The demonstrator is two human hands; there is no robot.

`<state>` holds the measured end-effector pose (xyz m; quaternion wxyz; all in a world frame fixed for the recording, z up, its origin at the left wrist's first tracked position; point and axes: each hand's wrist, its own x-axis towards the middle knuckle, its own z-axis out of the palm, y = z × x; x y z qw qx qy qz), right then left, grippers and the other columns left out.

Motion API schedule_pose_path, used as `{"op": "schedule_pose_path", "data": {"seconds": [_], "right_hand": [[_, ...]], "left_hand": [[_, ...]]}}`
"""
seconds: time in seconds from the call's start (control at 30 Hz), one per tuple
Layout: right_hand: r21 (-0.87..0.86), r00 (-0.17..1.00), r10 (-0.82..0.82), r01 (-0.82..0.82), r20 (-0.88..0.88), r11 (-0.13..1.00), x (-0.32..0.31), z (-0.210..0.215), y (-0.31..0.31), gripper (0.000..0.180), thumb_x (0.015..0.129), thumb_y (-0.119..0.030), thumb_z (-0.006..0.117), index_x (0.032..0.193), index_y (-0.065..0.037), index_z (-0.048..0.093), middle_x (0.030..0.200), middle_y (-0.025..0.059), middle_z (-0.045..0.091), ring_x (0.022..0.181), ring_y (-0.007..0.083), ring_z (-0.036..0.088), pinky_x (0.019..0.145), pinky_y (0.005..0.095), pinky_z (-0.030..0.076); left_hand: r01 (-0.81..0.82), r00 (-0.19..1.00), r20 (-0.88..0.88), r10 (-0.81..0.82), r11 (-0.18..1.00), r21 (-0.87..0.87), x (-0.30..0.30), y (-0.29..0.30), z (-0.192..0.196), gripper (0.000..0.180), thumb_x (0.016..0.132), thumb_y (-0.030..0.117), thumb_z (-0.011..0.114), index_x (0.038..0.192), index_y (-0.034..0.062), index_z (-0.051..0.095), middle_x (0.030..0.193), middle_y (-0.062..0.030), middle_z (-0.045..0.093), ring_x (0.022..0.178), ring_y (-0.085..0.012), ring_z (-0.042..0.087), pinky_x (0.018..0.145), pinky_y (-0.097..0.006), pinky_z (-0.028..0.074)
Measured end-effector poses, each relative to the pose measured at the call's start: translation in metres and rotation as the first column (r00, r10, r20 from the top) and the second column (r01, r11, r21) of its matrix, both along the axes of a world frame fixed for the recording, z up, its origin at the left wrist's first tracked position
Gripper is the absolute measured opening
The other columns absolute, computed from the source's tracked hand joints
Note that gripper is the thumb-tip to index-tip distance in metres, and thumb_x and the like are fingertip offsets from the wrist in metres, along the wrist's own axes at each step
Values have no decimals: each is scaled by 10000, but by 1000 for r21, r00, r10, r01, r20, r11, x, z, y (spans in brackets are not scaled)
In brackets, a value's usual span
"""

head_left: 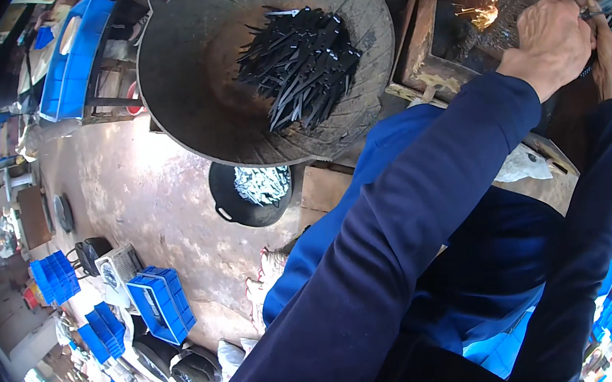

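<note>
Both your hands, left hand (pixel 554 39) and right hand (pixel 610 54), grip a metal blade (pixel 604 2) with fingers curled tight. Sparks (pixel 481 13) fly at nine o'clock from them. The big pan of dark blades (pixel 302 61) sits well apart, farther toward nine o'clock.

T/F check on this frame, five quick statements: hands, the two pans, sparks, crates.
1. Both hands, left hand and right hand, grip one metal piece. True.
2. The large pan is empty. False: it holds a heap of dark blades.
3. Sparks fly beside the hands. True.
4. The small black pan holds dark blades. False: pale, silvery pieces.
5. The crates on the floor are red. False: blue.
</note>
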<state>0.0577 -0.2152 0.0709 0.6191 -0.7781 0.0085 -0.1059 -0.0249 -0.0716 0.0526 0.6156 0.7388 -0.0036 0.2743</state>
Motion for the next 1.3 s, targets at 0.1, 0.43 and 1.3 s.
{"op": "schedule_pose_path", "data": {"seconds": [0.1, 0.43, 1.3], "right_hand": [[3, 1000, 20, -20, 0, 1000, 2, -1, -1, 226, 958, -198, 634, 1026, 5, 704, 596, -38, 494, 504, 59, 391, 494, 228, 314], [-114, 998, 48, -51, -32, 992, 11, -12, -7, 296, 932, -255, 658, 1071, 2, 704, 575, 20, 535, 482, 113, 501, 502, 257, 420], [65, 994, 102, -104, 28, 992, -21, 17, 30, 353, 961, -122, 609, 1107, 146, 432, 774, 222, 621, 411, 219, 512, 367, 341, 471]], "left_hand": [[16, 1000, -13, -16, 999, 33, 0, 2, -5, 198, 810, 177, 601, 792, -2, 685, 794, -251, 673, 785, -428, 659, 753, -506, 525], [151, 984, -82, -158, 984, -91, 3, 43, 9, 232, 820, 182, 595, 898, -5, 710, 816, -203, 679, 707, -378, 639, 633, -451, 510], [-24, 174, -728, 663, 742, 670, -139, 415, -221, 384, 871, 336, 705, 1031, -12, 699, 986, -174, 705, 958, -310, 660, 836, -407, 523]]}}
